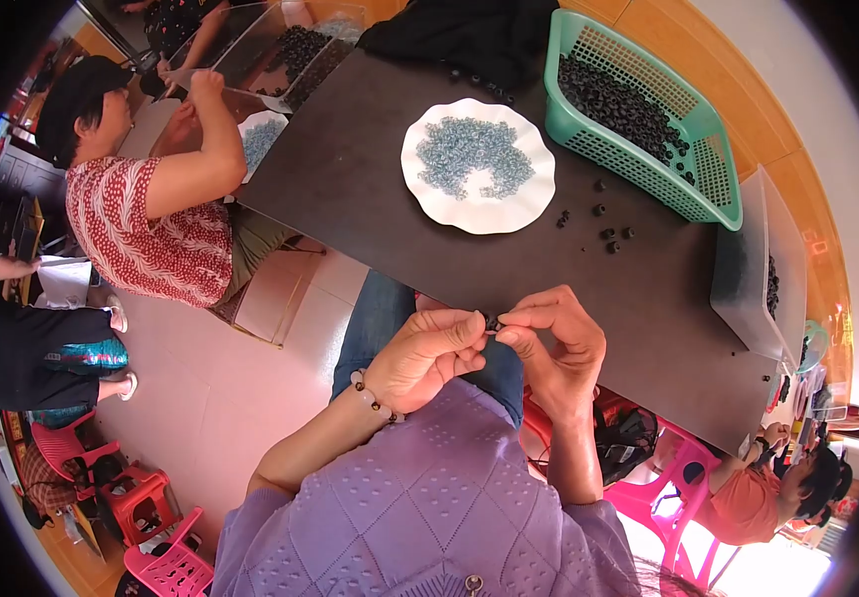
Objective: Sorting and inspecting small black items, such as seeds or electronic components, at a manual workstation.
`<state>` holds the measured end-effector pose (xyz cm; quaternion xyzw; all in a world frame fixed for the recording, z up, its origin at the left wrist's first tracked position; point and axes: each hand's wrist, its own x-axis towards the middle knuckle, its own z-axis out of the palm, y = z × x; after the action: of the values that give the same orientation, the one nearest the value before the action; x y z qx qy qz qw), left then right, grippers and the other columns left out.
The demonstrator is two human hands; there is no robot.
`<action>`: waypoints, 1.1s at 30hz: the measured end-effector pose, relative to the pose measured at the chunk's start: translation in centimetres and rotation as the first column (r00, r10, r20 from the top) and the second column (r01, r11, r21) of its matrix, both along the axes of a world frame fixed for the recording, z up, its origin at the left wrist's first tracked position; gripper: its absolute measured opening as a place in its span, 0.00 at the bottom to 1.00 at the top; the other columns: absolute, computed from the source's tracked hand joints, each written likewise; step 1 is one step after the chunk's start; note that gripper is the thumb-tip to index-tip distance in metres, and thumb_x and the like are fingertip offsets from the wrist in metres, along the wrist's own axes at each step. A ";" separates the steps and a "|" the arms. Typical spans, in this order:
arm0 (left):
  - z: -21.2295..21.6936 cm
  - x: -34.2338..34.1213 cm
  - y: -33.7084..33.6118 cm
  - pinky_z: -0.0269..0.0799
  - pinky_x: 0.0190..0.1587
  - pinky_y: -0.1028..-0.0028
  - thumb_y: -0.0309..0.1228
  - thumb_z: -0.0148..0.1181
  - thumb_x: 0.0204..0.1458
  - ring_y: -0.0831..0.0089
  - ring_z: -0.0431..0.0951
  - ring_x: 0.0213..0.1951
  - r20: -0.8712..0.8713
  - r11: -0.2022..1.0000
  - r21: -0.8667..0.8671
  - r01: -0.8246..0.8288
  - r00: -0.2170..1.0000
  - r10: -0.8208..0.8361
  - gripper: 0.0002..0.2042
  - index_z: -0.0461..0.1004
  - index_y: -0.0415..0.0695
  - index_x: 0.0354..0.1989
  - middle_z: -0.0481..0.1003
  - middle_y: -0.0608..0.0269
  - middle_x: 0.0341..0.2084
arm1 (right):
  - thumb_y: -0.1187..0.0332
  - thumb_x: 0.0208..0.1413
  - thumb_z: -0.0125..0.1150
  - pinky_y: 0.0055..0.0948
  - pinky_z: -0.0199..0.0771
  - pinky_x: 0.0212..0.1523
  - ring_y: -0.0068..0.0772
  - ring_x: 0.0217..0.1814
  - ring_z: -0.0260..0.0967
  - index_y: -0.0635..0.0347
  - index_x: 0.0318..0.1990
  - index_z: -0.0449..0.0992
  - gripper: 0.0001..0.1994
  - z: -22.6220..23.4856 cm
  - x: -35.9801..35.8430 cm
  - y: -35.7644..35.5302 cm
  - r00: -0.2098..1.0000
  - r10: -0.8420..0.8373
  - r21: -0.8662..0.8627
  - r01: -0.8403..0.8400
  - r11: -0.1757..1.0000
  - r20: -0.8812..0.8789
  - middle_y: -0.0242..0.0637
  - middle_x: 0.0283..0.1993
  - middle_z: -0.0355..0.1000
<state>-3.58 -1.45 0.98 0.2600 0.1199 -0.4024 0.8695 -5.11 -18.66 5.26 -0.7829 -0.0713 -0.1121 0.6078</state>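
My left hand (pixel 427 358), a beaded bracelet on its wrist, is closed in a pinch. A small black round part (pixel 492 323) shows at its fingertips. My right hand (pixel 561 348) meets it from the other side, thumb and forefinger pressed together against the part. Whatever lies between those right fingertips is too small to name. Both hands are above my lap, just off the table's near edge. Beyond them on the table is a white scalloped plate (pixel 481 217) holding many small clear bluish pieces (pixel 461 149).
A green plastic basket (pixel 638 186) of small black parts (pixel 613 104) stands back right on the dark table (pixel 350 169). Loose black parts (pixel 609 235) lie near it. A translucent bin (pixel 748 269) is at right. A co-worker (pixel 151 189) sits at left; red stools (pixel 141 505) stand lower left.
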 end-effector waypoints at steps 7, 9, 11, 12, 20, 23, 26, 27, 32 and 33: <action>1.4 -0.6 0.7 0.70 0.39 0.78 0.30 0.59 0.53 0.78 0.74 0.31 0.205 0.947 0.285 -0.147 0.975 0.089 0.08 0.76 0.36 0.34 0.75 0.63 0.27 | 0.76 0.45 0.66 0.23 0.64 0.38 0.25 0.35 0.65 0.65 0.30 0.77 0.04 0.4 0.5 0.8 0.997 0.077 -0.061 -0.078 0.995 -0.009 0.35 0.31 0.71; 1.1 -0.2 0.8 0.70 0.40 0.79 0.32 0.59 0.54 0.79 0.74 0.34 0.305 0.952 0.296 -0.084 0.952 -0.011 0.12 0.76 0.34 0.39 0.75 0.63 0.31 | 0.78 0.46 0.62 0.22 0.64 0.39 0.23 0.36 0.64 0.66 0.33 0.76 0.06 -0.4 0.2 0.3 0.993 0.083 -0.003 -0.084 0.996 -0.082 0.34 0.35 0.70; 1.0 -0.1 0.5 0.70 0.40 0.80 0.35 0.60 0.54 0.80 0.73 0.35 0.300 0.968 0.245 -0.051 0.953 -0.026 0.13 0.77 0.36 0.39 0.75 0.65 0.32 | 0.69 0.48 0.66 0.23 0.65 0.41 0.26 0.40 0.66 0.66 0.38 0.78 0.12 -0.1 0.2 0.6 0.985 0.088 0.123 -0.070 0.990 -0.150 0.39 0.39 0.72; 0.6 -0.1 0.5 0.70 0.40 0.80 0.35 0.61 0.53 0.81 0.73 0.34 0.288 0.980 0.197 -0.024 0.957 -0.034 0.13 0.77 0.37 0.40 0.75 0.66 0.31 | 0.69 0.48 0.66 0.23 0.65 0.41 0.26 0.40 0.66 0.66 0.38 0.78 0.12 0.0 0.1 0.8 0.979 0.145 0.146 -0.125 0.981 -0.140 0.39 0.39 0.72; 0.5 -0.8 0.4 0.69 0.36 0.81 0.41 0.62 0.52 0.84 0.70 0.28 0.217 0.998 0.046 -0.048 0.975 0.037 0.14 0.79 0.42 0.35 0.74 0.72 0.26 | 0.59 0.57 0.58 0.27 0.64 0.48 0.30 0.46 0.65 0.69 0.45 0.76 0.19 0.3 1.1 1.2 0.915 0.391 0.087 -0.384 0.919 -0.098 0.41 0.44 0.73; 0.6 -0.8 0.4 0.69 0.35 0.80 0.42 0.61 0.53 0.84 0.69 0.28 0.190 0.998 0.047 -0.033 0.981 0.024 0.14 0.78 0.42 0.32 0.73 0.72 0.25 | 0.57 0.57 0.57 0.27 0.64 0.46 0.30 0.44 0.65 0.69 0.43 0.76 0.20 0.0 1.0 1.6 0.944 0.324 0.091 -0.318 0.944 -0.062 0.42 0.42 0.74; 0.8 -0.6 0.3 0.68 0.35 0.79 0.42 0.59 0.55 0.84 0.68 0.28 0.280 0.987 0.150 -0.056 0.960 0.012 0.14 0.76 0.42 0.30 0.72 0.71 0.25 | 0.54 0.57 0.56 0.26 0.64 0.41 0.28 0.39 0.64 0.69 0.42 0.76 0.22 -0.7 0.8 0.8 0.973 0.231 0.159 -0.225 0.961 -0.021 0.42 0.42 0.73; 1.1 -0.5 0.4 0.68 0.35 0.79 0.41 0.57 0.57 0.83 0.68 0.28 0.368 0.960 0.253 -0.115 0.930 0.014 0.14 0.75 0.41 0.30 0.71 0.70 0.26 | 0.53 0.57 0.56 0.25 0.63 0.39 0.27 0.37 0.63 0.69 0.42 0.76 0.23 -0.9 0.8 0.5 0.981 0.192 0.207 -0.188 0.960 0.001 0.42 0.42 0.73; 6.8 -1.2 3.3 0.66 0.33 0.80 0.29 0.47 0.59 0.77 0.70 0.29 0.898 0.777 0.014 -0.630 0.349 0.267 0.08 0.71 0.40 0.32 0.67 0.61 0.31 | 0.50 0.56 0.56 0.23 0.62 0.34 0.26 0.33 0.62 0.70 0.43 0.74 0.25 -1.7 0.8 -1.0 0.990 0.138 0.319 -0.136 0.938 0.014 0.43 0.42 0.72; 8.5 -1.7 4.4 0.66 0.33 0.80 0.28 0.47 0.58 0.76 0.70 0.29 0.912 0.817 -0.106 -0.567 0.272 0.307 0.07 0.71 0.40 0.32 0.67 0.59 0.31 | 0.50 0.56 0.57 0.23 0.62 0.34 0.26 0.33 0.62 0.70 0.44 0.74 0.25 -1.9 0.7 -1.2 0.990 0.143 0.356 -0.138 0.924 0.014 0.43 0.42 0.72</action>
<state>-5.28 2.94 9.43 0.4926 -0.2507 0.0779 0.8297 -4.40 -19.85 3.40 -0.6535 -0.1019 -0.0746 0.7463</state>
